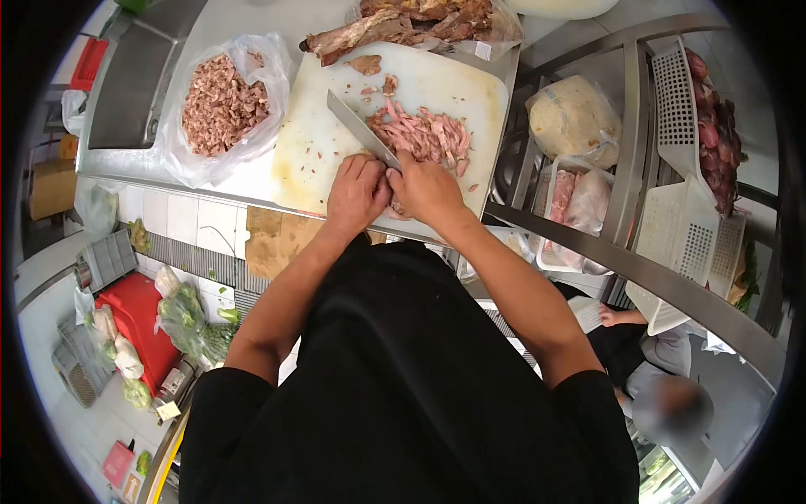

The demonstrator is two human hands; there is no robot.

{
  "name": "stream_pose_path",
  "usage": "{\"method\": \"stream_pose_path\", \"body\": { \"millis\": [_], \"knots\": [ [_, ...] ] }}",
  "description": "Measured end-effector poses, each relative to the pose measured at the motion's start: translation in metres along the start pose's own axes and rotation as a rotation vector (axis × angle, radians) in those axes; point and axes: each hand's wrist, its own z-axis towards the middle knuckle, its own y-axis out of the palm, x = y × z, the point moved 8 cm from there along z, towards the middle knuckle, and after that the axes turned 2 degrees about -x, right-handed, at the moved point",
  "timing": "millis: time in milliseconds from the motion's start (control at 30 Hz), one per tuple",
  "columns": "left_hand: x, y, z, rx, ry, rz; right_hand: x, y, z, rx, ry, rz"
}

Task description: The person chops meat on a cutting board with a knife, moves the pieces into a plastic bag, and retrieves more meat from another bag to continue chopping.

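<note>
Right hand [426, 190] clamps the long steel knife [359, 128], left hand [357, 193] curled tight beside it. Upper left, clear plastic bag [270, 69] holds chopped pinkish-brown meat [218, 105].

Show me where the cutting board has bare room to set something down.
The cutting board is bare left of the knife, toward the bag of chopped meat, and between the sliced meat and the meat slabs above. Crowded at the front edge, where the left hand and right hand meet.

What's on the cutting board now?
Sliced meat, a few scraps and the knife, held by the right hand. It and the left hand hide the cutting board's near edge.
</note>
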Motion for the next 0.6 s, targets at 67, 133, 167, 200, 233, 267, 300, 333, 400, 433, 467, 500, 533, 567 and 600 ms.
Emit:
{"method": "stream_pose_path", "body": {
  "millis": [67, 133, 167, 200, 233, 267, 300, 333, 400, 433, 467, 500, 533, 567, 600],
  "knots": [
    [-0.001, -0.009, -0.001, 0.076, -0.034, -0.127, -0.002, -0.013, -0.005, 0.019, -0.036, 0.041],
    [0.001, -0.017, -0.003, 0.089, -0.026, -0.047, 0.0, -0.031, -0.027, 0.086, -0.018, 0.047],
    [0.003, -0.021, -0.005, 0.098, -0.02, 0.029, 0.0, -0.041, -0.04, 0.083, -0.019, 0.045],
    [0.004, -0.021, -0.007, 0.098, -0.022, 0.028, 0.001, -0.048, -0.054, -0.001, 0.025, 0.023],
    [0.006, -0.017, -0.007, 0.054, -0.019, 0.042, 0.003, -0.05, -0.067, -0.084, 0.07, 0.0],
    [0.006, -0.013, -0.006, 0.011, -0.015, 0.056, 0.003, -0.052, -0.081, -0.084, 0.072, 0.0],
    [0.005, -0.011, -0.005, 0.012, -0.015, 0.053, 0.004, -0.049, -0.094, -0.138, 0.09, -0.017],
    [0.003, -0.007, -0.005, 0.014, -0.017, 0.053, 0.004, -0.045, -0.099, -0.197, 0.105, -0.033],
    [-0.001, -0.002, -0.009, 0.013, -0.03, 0.053, 0.014, -0.018, -0.093, -0.181, 0.098, -0.052],
    [-0.004, 0.0, -0.01, -0.001, -0.042, 0.057, 0.014, -0.007, -0.084, -0.153, 0.09, -0.07],
    [-0.007, 0.002, -0.01, -0.015, -0.051, 0.061, 0.014, 0.005, -0.07, -0.157, 0.086, -0.067],
    [-0.008, 0.004, -0.01, -0.018, -0.055, 0.063, 0.009, 0.01, -0.051, -0.107, 0.055, -0.045],
    [-0.008, 0.004, -0.009, -0.006, -0.054, 0.066, 0.005, 0.012, -0.034, -0.056, 0.024, -0.023],
    [-0.007, 0.004, -0.01, 0.005, -0.052, 0.066, 0.005, 0.014, -0.024, -0.058, 0.027, -0.02],
    [-0.004, 0.003, -0.01, 0.003, -0.05, 0.066, 0.0, 0.01, -0.013, -0.028, -0.009, -0.037]
  ]
}}
